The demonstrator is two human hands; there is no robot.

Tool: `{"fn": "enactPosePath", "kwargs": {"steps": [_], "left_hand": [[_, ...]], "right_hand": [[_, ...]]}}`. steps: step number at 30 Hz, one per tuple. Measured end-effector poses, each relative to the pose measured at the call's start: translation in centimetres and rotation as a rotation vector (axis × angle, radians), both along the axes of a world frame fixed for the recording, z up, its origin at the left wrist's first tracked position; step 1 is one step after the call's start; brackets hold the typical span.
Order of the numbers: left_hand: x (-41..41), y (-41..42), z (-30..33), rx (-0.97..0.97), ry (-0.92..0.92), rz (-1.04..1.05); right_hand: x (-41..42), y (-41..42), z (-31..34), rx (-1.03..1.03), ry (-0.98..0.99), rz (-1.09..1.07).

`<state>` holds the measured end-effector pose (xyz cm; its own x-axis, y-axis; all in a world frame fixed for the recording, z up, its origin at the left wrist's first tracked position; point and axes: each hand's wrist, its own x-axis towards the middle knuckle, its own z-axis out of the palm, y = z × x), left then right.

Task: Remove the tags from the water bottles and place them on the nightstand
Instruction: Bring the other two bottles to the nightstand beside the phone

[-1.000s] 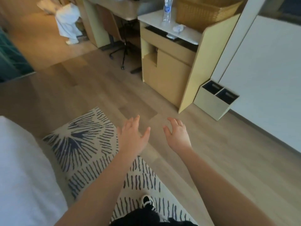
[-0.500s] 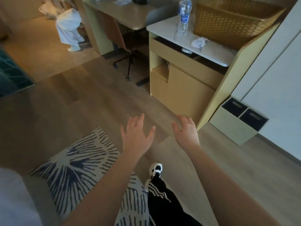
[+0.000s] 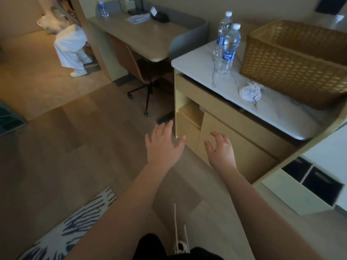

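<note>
Two clear water bottles with blue labels stand upright on the white-topped cabinet (image 3: 195,66), the nearer bottle (image 3: 229,51) partly covering the farther one (image 3: 223,29). A thin string (image 3: 213,76) trails from them across the top. A crumpled white tag or wrapper (image 3: 250,91) lies to their right. My left hand (image 3: 163,147) and my right hand (image 3: 221,152) are stretched forward over the floor in front of the cabinet, fingers spread, holding nothing, well below and short of the bottles.
A large wicker basket (image 3: 293,61) fills the cabinet's right side. A desk (image 3: 142,36) with another bottle (image 3: 102,7) and an office chair (image 3: 148,76) stands to the left. A person in white trousers (image 3: 70,47) is at far left. A patterned rug (image 3: 75,228) lies near my feet.
I have walked toward the cabinet; it and the bottles are much closer and larger. Both hands stay open and have drifted forward near the cabinet front.
</note>
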<state>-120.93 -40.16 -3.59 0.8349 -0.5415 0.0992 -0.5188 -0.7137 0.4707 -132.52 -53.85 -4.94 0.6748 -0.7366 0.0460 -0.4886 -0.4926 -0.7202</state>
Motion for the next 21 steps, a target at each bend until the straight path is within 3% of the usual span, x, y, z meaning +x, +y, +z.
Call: {"fn": "enactPosePath", "kwargs": {"steps": [6, 21], "left_hand": [[8.9, -6.2, -0.1, -0.008, 0.011, -0.09], [34.6, -25.7, 1.8, -0.052, 0.017, -0.576]], "right_hand": [[7.6, -5.8, 0.1, -0.013, -0.013, -0.105], [27.2, -17.9, 1.3, -0.028, -0.033, -0.592]]}}
